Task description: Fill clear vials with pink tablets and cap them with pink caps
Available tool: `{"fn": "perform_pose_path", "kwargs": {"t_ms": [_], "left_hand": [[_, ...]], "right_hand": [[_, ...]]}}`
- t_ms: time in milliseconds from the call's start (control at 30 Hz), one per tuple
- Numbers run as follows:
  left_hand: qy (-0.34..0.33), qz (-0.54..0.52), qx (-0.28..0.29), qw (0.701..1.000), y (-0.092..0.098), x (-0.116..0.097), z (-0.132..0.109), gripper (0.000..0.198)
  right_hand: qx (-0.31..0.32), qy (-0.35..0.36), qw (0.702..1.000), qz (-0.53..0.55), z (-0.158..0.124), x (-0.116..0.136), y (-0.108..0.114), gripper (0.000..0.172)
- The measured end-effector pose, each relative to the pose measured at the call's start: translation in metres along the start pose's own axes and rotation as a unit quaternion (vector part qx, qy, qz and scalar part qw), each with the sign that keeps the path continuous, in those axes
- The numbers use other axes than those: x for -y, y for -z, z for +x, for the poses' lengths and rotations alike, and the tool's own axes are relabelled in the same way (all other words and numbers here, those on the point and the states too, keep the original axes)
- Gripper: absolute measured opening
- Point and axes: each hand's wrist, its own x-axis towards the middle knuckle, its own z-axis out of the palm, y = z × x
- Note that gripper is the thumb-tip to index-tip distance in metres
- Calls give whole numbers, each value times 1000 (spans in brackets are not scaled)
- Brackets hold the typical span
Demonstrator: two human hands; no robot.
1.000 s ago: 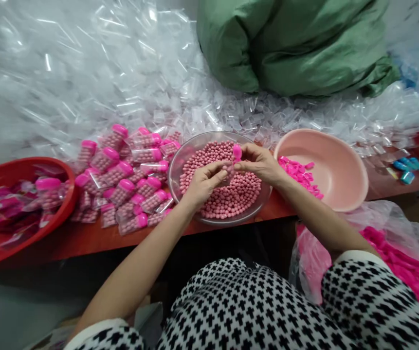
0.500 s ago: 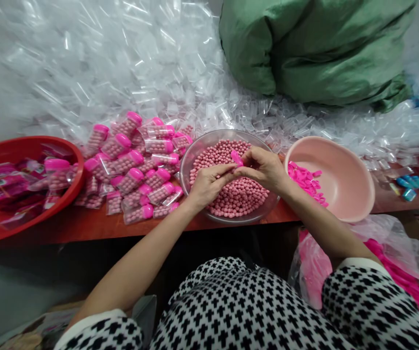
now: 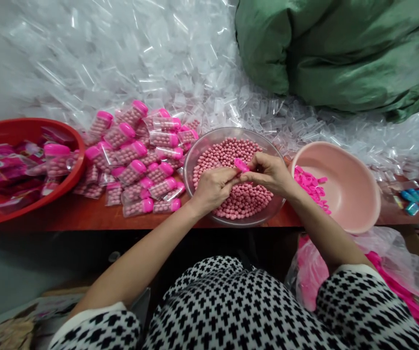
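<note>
My left hand (image 3: 212, 187) and my right hand (image 3: 269, 172) meet over a clear bowl (image 3: 209, 143) full of small pink balls (image 3: 245, 199). Between their fingertips sits a small tube filled with pink balls, mostly hidden by my left fingers. A bright pink cap (image 3: 241, 165) sits at its top, pinched by my right fingers. To the left of the bowl lies a heap of filled, capped tubes (image 3: 136, 155). A pale pink basin (image 3: 344, 187) on the right holds loose pink caps (image 3: 309, 187).
A red basin (image 3: 30, 204) at the left holds packed pink items. Behind everything lies a big pile of empty clear tubes (image 3: 129, 63) and a green sack (image 3: 337, 53). A plastic bag of pink caps (image 3: 395, 282) rests by my right knee, below the red table edge (image 3: 96, 218).
My head has turned, so the scene has slid right and slightly down. Both hands dropped closer to the balls, and the pink cap went from upright above the tube to tilted at my fingertips.
</note>
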Motion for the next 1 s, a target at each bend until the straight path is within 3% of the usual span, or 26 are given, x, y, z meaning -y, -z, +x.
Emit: {"fn": "perform_pose_path", "kwargs": {"t_ms": [200, 367, 433, 633, 833, 900, 1000], "left_hand": [[33, -71, 17, 997, -2, 0, 3, 20], [0, 103, 2, 995, -5, 4, -3, 22], [4, 125, -7, 992, -5, 4, -4, 21], [75, -65, 36, 994, -1, 1, 4, 21], [149, -232, 53, 960, 0, 6, 8, 38], [157, -249, 45, 955, -1, 9, 8, 41], [146, -220, -4, 964, 0, 13, 6, 34]], "right_hand": [[-19, 91, 994, -60, -2, -2, 6, 46], [-19, 79, 995, -58, 4, -11, -5, 50], [-24, 52, 998, -18, 5, -17, -11, 52], [24, -67, 986, 152, 6, -18, -1, 52], [123, -91, 968, 198, 6, -3, 22, 43], [114, -91, 966, 213, 4, -5, 19, 42], [53, -62, 970, 228, 3, -12, 3, 39]]}}
